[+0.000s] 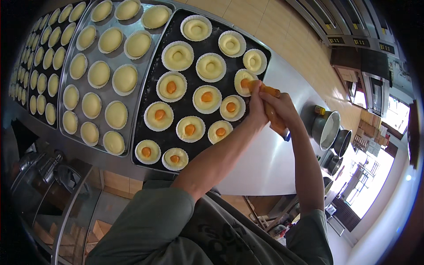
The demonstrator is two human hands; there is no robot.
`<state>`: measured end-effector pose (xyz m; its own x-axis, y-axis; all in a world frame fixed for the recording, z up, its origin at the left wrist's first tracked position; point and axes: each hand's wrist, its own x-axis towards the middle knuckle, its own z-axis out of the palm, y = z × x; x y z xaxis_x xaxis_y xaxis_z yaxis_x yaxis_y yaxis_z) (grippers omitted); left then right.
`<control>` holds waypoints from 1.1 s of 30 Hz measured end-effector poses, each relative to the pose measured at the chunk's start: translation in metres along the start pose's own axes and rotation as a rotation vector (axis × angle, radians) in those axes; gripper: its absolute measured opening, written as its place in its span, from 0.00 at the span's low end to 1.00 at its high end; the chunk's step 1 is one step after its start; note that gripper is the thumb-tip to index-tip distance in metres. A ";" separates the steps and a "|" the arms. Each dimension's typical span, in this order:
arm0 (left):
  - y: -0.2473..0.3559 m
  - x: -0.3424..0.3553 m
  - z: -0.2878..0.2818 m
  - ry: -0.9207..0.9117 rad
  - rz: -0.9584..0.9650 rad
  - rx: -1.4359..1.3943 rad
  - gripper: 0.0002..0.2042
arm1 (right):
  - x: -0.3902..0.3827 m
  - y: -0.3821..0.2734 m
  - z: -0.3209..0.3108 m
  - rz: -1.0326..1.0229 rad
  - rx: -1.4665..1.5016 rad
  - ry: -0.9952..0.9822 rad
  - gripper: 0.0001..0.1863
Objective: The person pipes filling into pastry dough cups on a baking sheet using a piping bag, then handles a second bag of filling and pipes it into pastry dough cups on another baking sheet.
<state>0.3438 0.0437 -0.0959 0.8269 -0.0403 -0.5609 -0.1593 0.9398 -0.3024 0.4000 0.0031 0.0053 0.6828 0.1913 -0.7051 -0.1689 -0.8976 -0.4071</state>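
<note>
A black baking tray [159, 137] holds several pale pastries in white paper cups; many carry an orange filling blob, such as one pastry [207, 98]. Both my hands grip an orange piping bag [270, 102]. My left hand [257, 106] pinches it near the tip and my right hand [282, 108] squeezes the body. The bag's tip rests on the pastry [244, 81] at the tray's right edge, leaving orange filling there. Three pastries at the tray's far end, like one [230, 44], have hollow centres with no filling.
A grey tray [141, 70] of plain dough rounds lies to the left, with more trays beyond it. The steel table [265, 163] stretches right to metal bowls [327, 128] and a small yellow jar [319, 110]. Ovens [353, 26] line the far wall.
</note>
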 end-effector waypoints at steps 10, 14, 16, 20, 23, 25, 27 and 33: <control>0.008 -0.065 0.054 0.052 0.095 0.117 0.23 | -0.063 -0.037 -0.009 -0.160 0.237 -0.047 0.26; 0.059 -0.056 0.043 -0.007 0.137 0.120 0.23 | -0.050 -0.071 0.028 -0.236 0.165 -0.028 0.27; 0.091 -0.048 0.035 0.046 0.184 0.097 0.23 | -0.029 -0.086 0.050 -0.224 0.099 -0.024 0.28; 0.120 -0.051 0.034 0.147 0.127 0.054 0.23 | 0.003 -0.095 0.074 -0.208 0.037 -0.036 0.30; 0.131 -0.041 0.028 0.153 0.097 0.018 0.22 | 0.016 -0.099 0.081 -0.137 0.009 -0.060 0.31; 0.134 -0.030 0.019 0.119 0.120 -0.016 0.21 | 0.023 -0.098 0.086 -0.158 0.022 -0.061 0.31; 0.135 -0.024 0.017 0.130 0.117 -0.018 0.20 | 0.028 -0.096 0.087 -0.164 0.026 -0.059 0.32; 0.132 -0.020 0.014 0.122 0.113 -0.078 0.21 | 0.024 -0.108 0.078 -0.134 -0.018 -0.119 0.32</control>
<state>0.3137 0.1734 -0.1144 0.7303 0.0187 -0.6829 -0.2927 0.9118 -0.2881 0.3786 0.1354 -0.0130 0.6090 0.3543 -0.7096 -0.0685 -0.8678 -0.4921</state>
